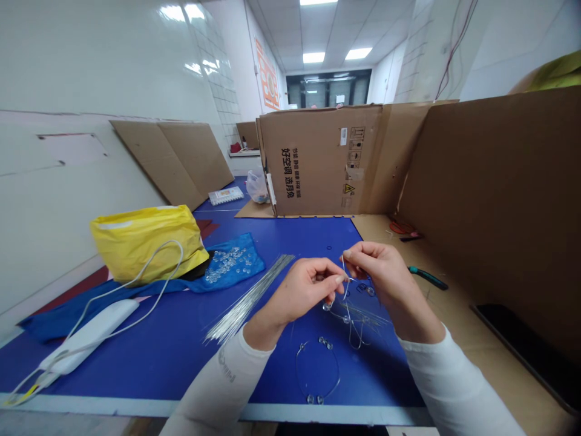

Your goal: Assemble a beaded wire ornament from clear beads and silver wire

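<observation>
Well, nearest in, the left hand (306, 293) and the right hand (376, 272) work close together above a blue tabletop (136, 369), each seeming to pinch a thin silver wire (345, 284) between thumb and forefinger, their fingertips almost meeting. A clear bead (327, 306) sits just below the left hand, though it is hard to tell whether it rides on that same wire. With wire this fine, a short span between the two pinches should keep it from springing or kinking. Just beneath the hands lie a beaded wire piece (351, 321) and a wire loop (318, 369) set with small beads. To the left, a bundle of straight silver wires (247, 300) points toward a blue cloth (249, 260) scattered with clear beads (227, 263), beside a yellow plastic bag (147, 242) and a white corded device (88, 333). To the right lie green-handled pliers (426, 277). Farther off, a cardboard box (318, 160) stands upright.
</observation>
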Motion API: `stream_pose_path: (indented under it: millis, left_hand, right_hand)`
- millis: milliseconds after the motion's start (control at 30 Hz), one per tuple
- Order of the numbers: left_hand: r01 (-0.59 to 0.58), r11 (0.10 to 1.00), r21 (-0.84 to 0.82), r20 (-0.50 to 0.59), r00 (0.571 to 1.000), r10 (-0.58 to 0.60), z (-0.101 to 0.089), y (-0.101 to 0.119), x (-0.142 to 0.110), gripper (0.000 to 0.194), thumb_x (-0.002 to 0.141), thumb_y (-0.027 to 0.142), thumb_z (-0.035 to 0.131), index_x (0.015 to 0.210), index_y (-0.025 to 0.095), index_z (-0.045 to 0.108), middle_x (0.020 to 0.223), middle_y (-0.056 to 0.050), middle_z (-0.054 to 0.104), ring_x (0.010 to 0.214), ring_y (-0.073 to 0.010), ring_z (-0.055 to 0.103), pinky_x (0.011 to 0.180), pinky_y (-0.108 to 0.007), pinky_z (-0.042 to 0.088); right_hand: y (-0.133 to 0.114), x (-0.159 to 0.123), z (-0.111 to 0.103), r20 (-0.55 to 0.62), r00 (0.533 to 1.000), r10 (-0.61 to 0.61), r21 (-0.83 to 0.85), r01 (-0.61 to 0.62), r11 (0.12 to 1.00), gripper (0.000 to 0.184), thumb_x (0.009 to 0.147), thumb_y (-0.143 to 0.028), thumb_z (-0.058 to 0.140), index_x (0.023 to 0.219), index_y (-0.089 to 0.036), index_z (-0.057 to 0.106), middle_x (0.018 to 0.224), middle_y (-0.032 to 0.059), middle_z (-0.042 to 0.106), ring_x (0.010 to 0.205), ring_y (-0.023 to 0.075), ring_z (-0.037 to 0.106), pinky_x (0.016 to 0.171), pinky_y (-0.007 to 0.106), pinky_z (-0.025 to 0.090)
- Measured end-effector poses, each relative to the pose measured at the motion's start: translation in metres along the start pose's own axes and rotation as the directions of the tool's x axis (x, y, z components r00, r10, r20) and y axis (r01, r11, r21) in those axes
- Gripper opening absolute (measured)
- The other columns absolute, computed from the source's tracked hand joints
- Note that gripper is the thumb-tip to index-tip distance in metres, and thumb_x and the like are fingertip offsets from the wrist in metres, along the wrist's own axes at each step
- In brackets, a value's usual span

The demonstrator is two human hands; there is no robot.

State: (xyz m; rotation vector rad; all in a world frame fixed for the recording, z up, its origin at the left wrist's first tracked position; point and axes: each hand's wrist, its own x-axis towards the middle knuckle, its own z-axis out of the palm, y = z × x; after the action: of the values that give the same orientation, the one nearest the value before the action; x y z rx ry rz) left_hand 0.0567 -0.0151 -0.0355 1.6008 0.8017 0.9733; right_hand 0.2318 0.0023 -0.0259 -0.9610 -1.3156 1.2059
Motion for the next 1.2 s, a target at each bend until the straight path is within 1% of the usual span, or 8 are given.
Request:
stream_pose_path:
  millis: [200, 533, 867, 1067, 1200]
  left_hand:
    - [0.008, 1.0, -0.027, -0.023, 1.0, -0.008, 0.0007, 0.0, 0.0022, 0.017, 0.083, 0.027, 0.069, 0.089, 0.012, 0.07, 0.072, -0.001, 0.066, 0.054, -0.0085, 0.057, 0.054, -0.023, 0.048]
    - [0.025, 0.999, -0.038, -0.024, 0.999, -0.026, 0.001, 0.0018, 0.0018, 0.018, 0.082, 0.03, 0.074, 0.085, 0.013, 0.069, 0.07, -0.001, 0.066, 0.055, -0.0089, 0.057, 0.055, -0.024, 0.049]
    - [0.045, 0.997, -0.061, -0.012, 0.999, -0.046, -0.0005, -0.0008, 0.0036, 0.022, 0.081, 0.034, 0.075, 0.085, 0.012, 0.069, 0.069, -0.001, 0.065, 0.054, -0.0087, 0.056, 0.055, -0.023, 0.047]
    - [0.042, 0.997, -0.058, -0.016, 0.999, -0.043, 0.0003, -0.0004, 0.0036, 0.021, 0.081, 0.032, 0.074, 0.083, 0.013, 0.069, 0.069, 0.0, 0.065, 0.053, -0.0084, 0.056, 0.054, -0.023, 0.046]
    - [0.054, 0.996, -0.074, -0.041, 0.997, -0.058, -0.0004, 0.0001, 0.003, 0.02, 0.08, 0.032, 0.075, 0.081, 0.013, 0.068, 0.067, 0.0, 0.065, 0.051, -0.0082, 0.054, 0.052, -0.023, 0.045]
  right_hand:
    - [-0.0006, -0.001, 0.0013, -0.008, 1.0, -0.014, -0.019, 0.014, 1.0, 0.028, 0.069, -0.04, 0.074, 0.05, -0.022, 0.062, 0.048, -0.001, 0.056, 0.048, 0.0107, 0.042, 0.051, 0.029, 0.032]
    - [0.0012, -0.0005, 0.0024, -0.008, 1.0, -0.004, -0.01, 0.003, 1.0, 0.029, 0.067, -0.042, 0.074, 0.049, -0.022, 0.062, 0.047, -0.0013, 0.055, 0.046, 0.0104, 0.039, 0.049, 0.028, 0.03]
    - [0.0013, -0.0016, 0.0044, -0.045, 0.999, 0.004, 0.016, -0.003, 1.0, 0.029, 0.066, -0.043, 0.076, 0.051, -0.021, 0.064, 0.048, -0.001, 0.056, 0.047, 0.01, 0.041, 0.05, 0.029, 0.032]
    - [0.0012, -0.001, 0.0052, -0.026, 1.0, 0.001, 0.012, -0.001, 1.0, 0.03, 0.067, -0.043, 0.075, 0.051, -0.021, 0.062, 0.048, -0.0012, 0.055, 0.047, 0.01, 0.04, 0.049, 0.028, 0.033]
    - [0.0015, -0.0003, 0.0035, -0.001, 1.0, -0.011, -0.011, 0.011, 1.0, 0.029, 0.069, -0.045, 0.075, 0.055, -0.022, 0.064, 0.049, -0.001, 0.057, 0.047, 0.0104, 0.041, 0.05, 0.029, 0.032]
